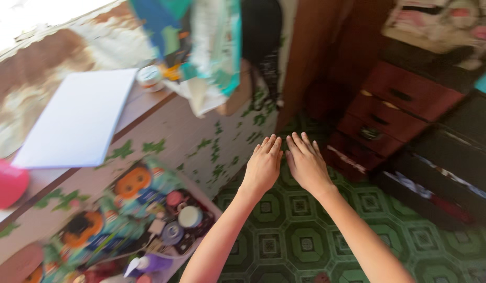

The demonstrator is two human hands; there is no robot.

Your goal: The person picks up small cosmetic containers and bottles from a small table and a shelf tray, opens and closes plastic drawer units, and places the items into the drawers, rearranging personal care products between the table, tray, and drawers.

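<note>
- Over the green tiled floor (300,241), both arms reach forward, palms down, holding nothing.
- The counter (164,139) stands to the left, well apart from the hands; its leaf-print cloth hangs down the front.
- A white sheet (77,120) lies flat on it, clear of the clutter.
- A box (164,220) of small pots sits low beside the counter.
- Left hand (263,165): open, fingers straight.
- Right hand (306,163): open likewise, just beside the left.
</note>
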